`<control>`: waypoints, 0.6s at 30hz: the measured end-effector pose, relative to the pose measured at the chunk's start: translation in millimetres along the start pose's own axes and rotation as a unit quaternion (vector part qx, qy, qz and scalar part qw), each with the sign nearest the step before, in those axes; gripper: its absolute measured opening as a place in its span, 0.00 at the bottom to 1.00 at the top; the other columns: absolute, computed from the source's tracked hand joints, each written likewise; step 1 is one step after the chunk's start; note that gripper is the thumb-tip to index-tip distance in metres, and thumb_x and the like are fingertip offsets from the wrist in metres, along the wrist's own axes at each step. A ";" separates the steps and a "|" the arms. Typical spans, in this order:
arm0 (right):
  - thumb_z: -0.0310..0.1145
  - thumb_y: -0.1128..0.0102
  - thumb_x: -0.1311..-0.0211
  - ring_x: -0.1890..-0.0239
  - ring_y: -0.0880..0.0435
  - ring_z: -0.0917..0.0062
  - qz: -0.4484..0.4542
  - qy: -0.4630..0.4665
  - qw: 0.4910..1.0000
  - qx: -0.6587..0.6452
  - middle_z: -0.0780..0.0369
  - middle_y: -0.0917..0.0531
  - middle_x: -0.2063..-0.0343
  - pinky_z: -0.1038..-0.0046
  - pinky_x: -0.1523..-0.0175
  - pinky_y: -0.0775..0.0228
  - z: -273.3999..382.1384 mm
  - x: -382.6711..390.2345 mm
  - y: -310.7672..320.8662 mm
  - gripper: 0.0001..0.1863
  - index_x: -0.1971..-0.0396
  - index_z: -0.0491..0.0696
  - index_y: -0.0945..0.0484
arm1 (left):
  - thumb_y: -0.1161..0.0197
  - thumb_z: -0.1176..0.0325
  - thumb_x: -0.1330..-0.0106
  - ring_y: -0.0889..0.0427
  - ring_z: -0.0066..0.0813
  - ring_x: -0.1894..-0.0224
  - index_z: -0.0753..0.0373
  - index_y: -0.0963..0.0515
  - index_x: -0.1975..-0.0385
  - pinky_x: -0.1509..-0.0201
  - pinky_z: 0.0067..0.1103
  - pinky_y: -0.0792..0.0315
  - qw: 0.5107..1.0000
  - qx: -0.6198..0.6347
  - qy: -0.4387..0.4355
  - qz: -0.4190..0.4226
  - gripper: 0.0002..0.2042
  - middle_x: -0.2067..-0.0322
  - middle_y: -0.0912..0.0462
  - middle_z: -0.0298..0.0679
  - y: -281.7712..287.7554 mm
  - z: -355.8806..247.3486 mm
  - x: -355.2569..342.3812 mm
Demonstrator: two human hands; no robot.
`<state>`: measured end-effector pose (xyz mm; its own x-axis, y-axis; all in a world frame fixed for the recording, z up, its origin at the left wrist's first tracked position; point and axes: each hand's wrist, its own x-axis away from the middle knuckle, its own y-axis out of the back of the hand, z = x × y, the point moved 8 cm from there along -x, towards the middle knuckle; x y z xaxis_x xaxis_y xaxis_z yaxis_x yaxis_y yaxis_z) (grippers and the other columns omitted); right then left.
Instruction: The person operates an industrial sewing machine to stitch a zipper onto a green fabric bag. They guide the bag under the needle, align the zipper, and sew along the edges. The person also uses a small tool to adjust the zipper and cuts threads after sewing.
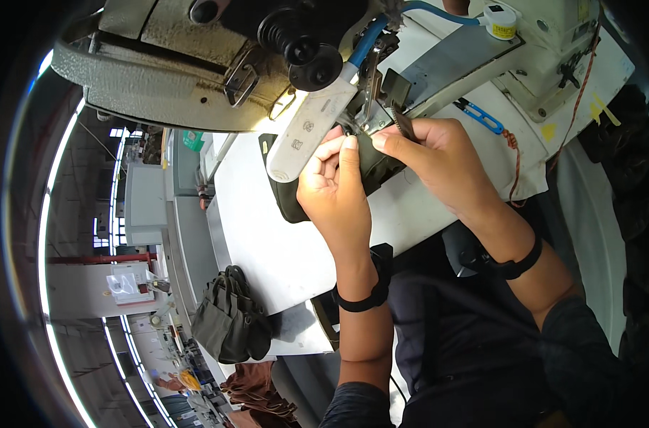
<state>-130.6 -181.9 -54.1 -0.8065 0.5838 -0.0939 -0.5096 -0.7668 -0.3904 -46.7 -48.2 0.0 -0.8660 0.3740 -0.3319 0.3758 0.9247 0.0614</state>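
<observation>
While left hand (335,178) pinches fabric (378,168), right hand (445,160) seemingly touches it.

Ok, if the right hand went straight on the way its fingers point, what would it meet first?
Probably the left hand, just across the dark green fabric; depth there is hard to judge.

A sewing machine (153,78) stands on a table (249,235), the left hand (336,196) and right hand (449,164) on cloth (288,205) beneath it. Snips (483,117) lie just beyond the right hand; a bag (228,321) sits at the table's left edge.
</observation>
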 end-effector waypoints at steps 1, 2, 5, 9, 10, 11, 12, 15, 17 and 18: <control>0.37 0.32 0.28 0.77 0.38 0.93 0.012 -0.002 1.000 0.016 0.78 0.30 0.82 0.79 0.73 0.48 2.3 -1.2 0.0 0.13 0.67 0.42 0.13 | 0.33 0.77 0.25 0.14 0.27 0.46 0.74 0.19 0.53 0.38 0.22 0.21 1.000 -0.006 -0.010 0.002 0.07 0.44 0.16 0.52 -0.7 -2.2 -2.1; 0.37 0.32 0.28 0.77 0.39 0.93 0.024 -0.005 0.999 0.034 0.78 0.31 0.82 0.79 0.73 0.49 4.2 -1.8 1.6 0.13 0.67 0.42 0.12 | 0.33 0.77 0.24 0.14 0.26 0.48 0.73 0.19 0.53 0.39 0.21 0.21 1.000 -0.022 -0.016 0.004 0.07 0.45 0.15 0.50 -1.9 -3.4 -3.6; 0.34 0.31 0.27 0.68 0.27 0.92 0.073 -0.057 0.992 0.087 0.73 0.19 0.71 0.82 0.62 0.37 -1.2 0.6 9.7 0.10 0.57 0.41 0.12 | 0.34 0.77 0.23 0.14 0.24 0.50 0.72 0.19 0.53 0.41 0.20 0.21 0.997 -0.069 -0.029 -0.009 0.06 0.47 0.14 0.48 -1.0 -5.8 -0.3; 0.31 0.30 0.28 0.54 0.16 0.85 0.136 0.019 0.981 0.137 0.65 0.10 0.58 0.78 0.47 0.24 0.6 1.8 12.1 0.13 0.50 0.41 0.12 | 0.35 0.78 0.24 0.14 0.29 0.46 0.69 0.19 0.47 0.41 0.24 0.20 0.941 -0.285 -0.179 0.022 0.09 0.45 0.14 0.47 -2.5 -27.3 19.8; 0.31 0.30 0.28 0.51 0.16 0.83 0.131 0.040 0.983 0.124 0.64 0.09 0.55 0.76 0.44 0.24 0.7 2.1 12.9 0.13 0.49 0.41 0.12 | 0.35 0.78 0.25 0.14 0.31 0.45 0.69 0.19 0.46 0.41 0.25 0.20 0.908 -0.341 -0.241 0.037 0.11 0.44 0.15 0.48 -5.4 -33.9 28.7; 0.30 0.30 0.29 0.48 0.15 0.82 0.127 0.044 0.984 0.114 0.63 0.09 0.53 0.75 0.42 0.24 -2.0 2.4 12.5 0.13 0.49 0.41 0.12 | 0.33 0.79 0.28 0.17 0.42 0.37 0.67 0.19 0.40 0.34 0.32 0.23 0.892 -0.363 -0.263 0.063 0.17 0.39 0.17 0.49 -7.1 -34.8 38.2; 0.30 0.30 0.29 0.46 0.15 0.80 0.114 0.017 0.987 0.116 0.62 0.09 0.51 0.73 0.39 0.24 -9.1 3.4 13.8 0.14 0.48 0.41 0.12 | 0.32 0.80 0.30 0.18 0.44 0.35 0.66 0.20 0.39 0.32 0.34 0.24 0.861 -0.414 -0.286 0.080 0.19 0.38 0.18 0.48 -8.4 -34.7 46.0; 0.33 0.32 0.28 0.62 0.21 0.85 0.095 0.093 0.988 0.080 0.65 0.13 0.66 0.76 0.55 0.28 0.0 15.6 9.7 0.12 0.54 0.41 0.13 | 0.29 0.77 0.33 0.28 0.50 0.26 0.61 0.23 0.31 0.23 0.42 0.36 0.763 -0.528 -0.355 0.113 0.28 0.32 0.21 0.43 -11.4 -35.1 65.6; 0.35 0.34 0.27 0.71 0.31 0.88 0.089 0.067 0.992 0.061 0.70 0.22 0.76 0.76 0.66 0.36 -1.9 20.6 9.3 0.11 0.61 0.42 0.13 | 0.28 0.73 0.33 0.28 0.48 0.26 0.59 0.23 0.31 0.21 0.43 0.38 0.729 -0.560 -0.374 0.122 0.29 0.32 0.21 0.41 -8.1 -37.0 70.5; 0.35 0.34 0.27 0.70 0.31 0.89 0.096 0.058 0.992 0.050 0.70 0.22 0.76 0.77 0.66 0.36 -1.8 21.3 7.1 0.11 0.61 0.42 0.13 | 0.28 0.72 0.34 0.28 0.47 0.26 0.59 0.23 0.31 0.21 0.43 0.40 0.709 -0.583 -0.375 0.128 0.29 0.32 0.21 0.41 -6.7 -36.6 70.2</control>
<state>-150.9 -174.5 -60.5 -0.8545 0.4472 -0.2643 -0.3823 -0.8859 -0.2629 -122.1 -25.6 10.7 -0.2345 0.8016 -0.5499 -0.4176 0.4278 0.8016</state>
